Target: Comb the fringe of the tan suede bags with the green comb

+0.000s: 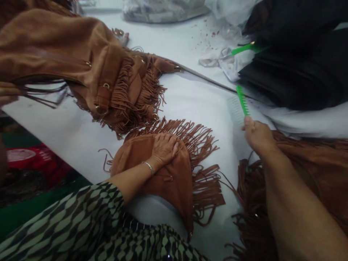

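Brown bag (178, 186): lies on the white worktop (190, 96) at the near middle, its fringe (208, 185) fanned along the far and right edges.
Left hand (164, 148): pressed flat on the bag, fingers laid across the surface, closed around nothing.
Right hand (257, 136): its grip closed on a green comb (243, 101), which is raised to the right of the fringe, touching none of it; blur softens the teeth.
Combing, by the look of it: the step in hand appears to be straightening the strands, with the bag pinned for the purpose.
Next stroke: would call for a steady left palm and the teeth drawn outward from the bag's edge; a curled strand at the near right looks likeliest to snag.
Far left: a larger fringed bag (81, 43), buckles showing, rests on the same surface.
Right side: another brown fringed piece (307, 152) sits near, with black material (296, 72) heaped beyond it.
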### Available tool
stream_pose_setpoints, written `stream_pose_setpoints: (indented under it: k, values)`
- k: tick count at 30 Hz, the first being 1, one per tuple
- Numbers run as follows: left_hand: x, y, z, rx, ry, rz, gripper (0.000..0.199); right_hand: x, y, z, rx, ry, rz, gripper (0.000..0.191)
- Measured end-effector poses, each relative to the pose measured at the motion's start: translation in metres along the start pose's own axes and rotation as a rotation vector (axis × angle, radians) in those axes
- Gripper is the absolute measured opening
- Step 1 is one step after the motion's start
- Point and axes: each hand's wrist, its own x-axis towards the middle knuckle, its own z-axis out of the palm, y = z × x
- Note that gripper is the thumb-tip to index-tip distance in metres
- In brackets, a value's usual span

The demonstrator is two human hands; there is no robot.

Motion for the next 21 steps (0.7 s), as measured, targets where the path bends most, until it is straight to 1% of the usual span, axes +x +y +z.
stream_pose_setpoints:
  k: [2,4,5,6,7,8,9,11,13,16,18,21]
  values:
    - [-0.001,0.0,0.001,0.004,0.003,-0.003,0.029,-0.05,-0.009,0.016,0.097,-0.059,-0.075,0.055]
    - [-0.001,0.0,0.002,0.01,0.003,-0.011,0.029,-0.11,-0.024,0.042,0.164,-0.166,-0.149,0.048]
    - [-0.002,0.0,0.002,0.011,0.004,-0.011,0.029,-0.137,-0.032,0.056,0.197,-0.228,-0.179,0.048]
    - [-0.002,0.0,0.002,0.009,0.005,-0.006,0.028,-0.159,-0.04,0.07,0.255,-0.333,-0.214,0.048]
    - [-0.002,0.0,0.002,0.006,0.007,0.005,0.028,-0.176,-0.045,0.082,0.27,-0.369,-0.2,0.05]
    - [-0.002,0.0,0.002,0.004,0.013,0.02,0.028,-0.186,-0.049,0.091,0.249,-0.377,-0.158,0.05]
    - [-0.002,0.0,0.002,0.005,0.022,0.034,0.027,-0.19,-0.051,0.097,0.208,-0.36,-0.096,0.05]
    - [-0.002,-0.001,0.002,0.016,0.049,0.049,0.026,-0.181,-0.046,0.099,0.101,-0.268,0.059,0.049]
    - [-0.003,-0.001,0.003,0.025,0.07,0.045,0.026,-0.159,-0.033,0.092,0.054,-0.192,0.168,0.051]
    - [-0.003,-0.002,0.004,0.014,0.07,0.041,0.026,-0.119,-0.008,0.074,0.099,-0.124,0.234,0.056]
    - [-0.003,-0.003,0.005,0.008,0.07,0.04,0.026,-0.094,0.006,0.06,0.149,-0.07,0.282,0.063]
    - [-0.003,-0.003,0.005,0.026,0.081,0.038,0.027,-0.067,0.017,0.042,0.256,-0.001,0.366,0.078]
